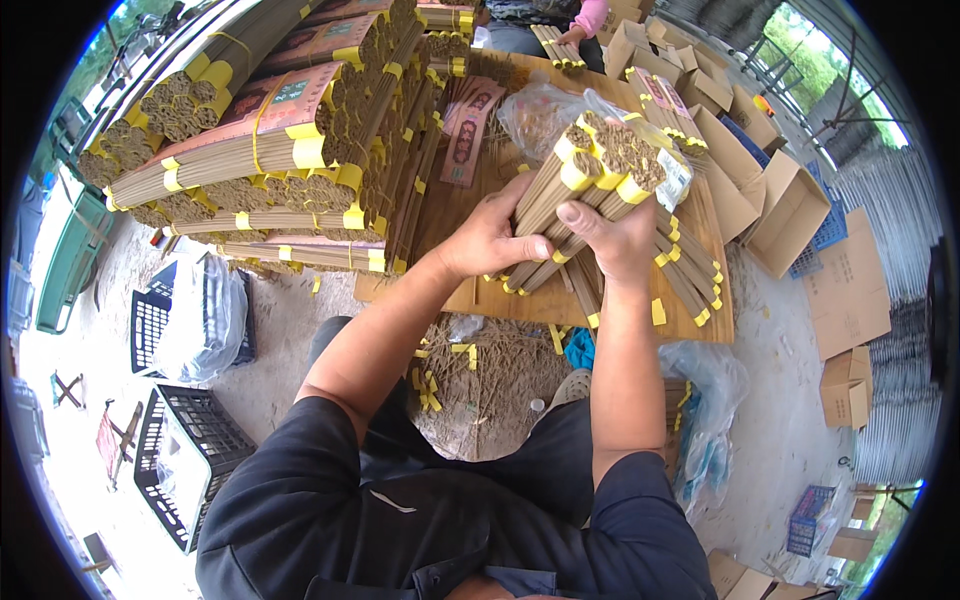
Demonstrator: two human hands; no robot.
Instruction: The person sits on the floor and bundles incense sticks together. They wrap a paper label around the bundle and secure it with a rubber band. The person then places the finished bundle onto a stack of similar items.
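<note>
Between both palms I hold a bunch of incense stick bundles (pixel 574 202), each banded with yellow paper near its ends. My left hand (pixel 499 229) grips the bunch's left side, thumb lying across the front. From the right, my right hand (pixel 619 232) closes on it with the thumb pressed along the sticks. The bunch is tilted, its brown tips facing up and away. Beneath and to the right, several loose bundles (pixel 686 262) rest on the wooden table (pixel 469 296). Pink printed paper labels (pixel 472 131) lie on the tabletop beyond my left hand.
A tall stack of tied incense bundles (pixel 247 135) rises at the left. Clear plastic bags (pixel 540 112) lie behind my hands. Open cardboard boxes (pixel 787 210) stand to the right, black plastic crates (pixel 202 427) on the left floor. Across the table, another person's hand (pixel 571 37) touches bundles.
</note>
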